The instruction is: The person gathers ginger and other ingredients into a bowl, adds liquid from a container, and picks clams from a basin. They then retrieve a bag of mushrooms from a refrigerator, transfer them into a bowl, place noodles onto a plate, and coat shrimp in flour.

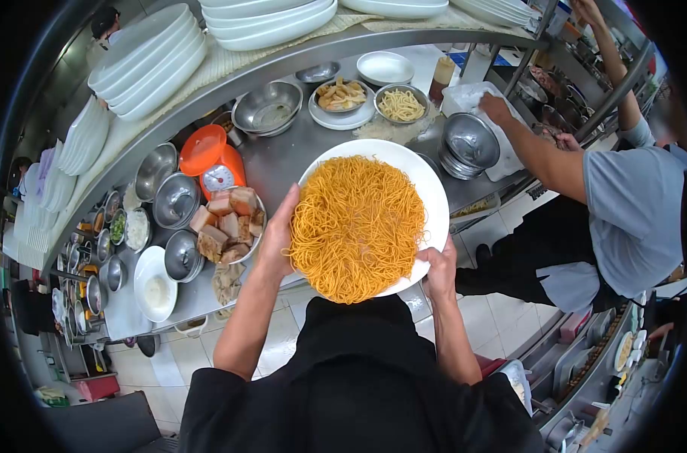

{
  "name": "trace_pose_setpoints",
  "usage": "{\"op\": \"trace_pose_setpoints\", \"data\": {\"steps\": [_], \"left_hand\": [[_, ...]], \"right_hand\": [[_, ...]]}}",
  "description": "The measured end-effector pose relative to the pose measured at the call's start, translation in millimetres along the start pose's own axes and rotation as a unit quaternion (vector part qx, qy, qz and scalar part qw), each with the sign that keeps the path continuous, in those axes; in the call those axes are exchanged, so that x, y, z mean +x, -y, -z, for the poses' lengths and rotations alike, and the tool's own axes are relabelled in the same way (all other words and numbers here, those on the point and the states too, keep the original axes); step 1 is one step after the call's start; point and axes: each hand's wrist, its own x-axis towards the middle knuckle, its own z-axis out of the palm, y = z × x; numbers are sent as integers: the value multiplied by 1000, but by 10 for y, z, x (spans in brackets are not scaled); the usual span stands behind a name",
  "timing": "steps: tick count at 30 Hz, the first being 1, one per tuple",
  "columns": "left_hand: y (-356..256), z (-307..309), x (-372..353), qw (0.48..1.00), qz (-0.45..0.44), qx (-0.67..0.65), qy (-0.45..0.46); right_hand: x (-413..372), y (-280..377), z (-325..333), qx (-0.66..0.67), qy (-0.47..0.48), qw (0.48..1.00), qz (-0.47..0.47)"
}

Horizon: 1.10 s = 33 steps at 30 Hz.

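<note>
Both of my hands hold a large white plate (pixel 434 198) in front of my body, over the front edge of the steel counter. A round, flat cake of thin golden noodles (pixel 358 226) covers most of it and lies toward its left side. My left hand (pixel 278 234) grips the left rim, its fingers partly hidden by the plate and noodles. At the lower right rim is my right hand (pixel 440 270), thumb on top of the rim and fingers underneath.
An orange scale (pixel 221 172) and a bowl of meat chunks (pixel 229 224) stand left on the counter. Stacked metal bowls (pixel 470 143) are at right, beside a co-worker (pixel 630 211) reaching in. White plates (pixel 151 64) fill the shelf above.
</note>
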Motion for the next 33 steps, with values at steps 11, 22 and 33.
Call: {"op": "trace_pose_setpoints", "data": {"steps": [11,22,33], "left_hand": [[-70,108,-76,802,-298,477,-199],[-151,723,-175,910,-283,271,-133],[32,1008,-353,998,8,52,-35]], "right_hand": [[76,-138,-37,61,32,994,-85],[247,-264,-17,84,58,988,-118],[735,-193,-87,17,140,977,-157]]}}
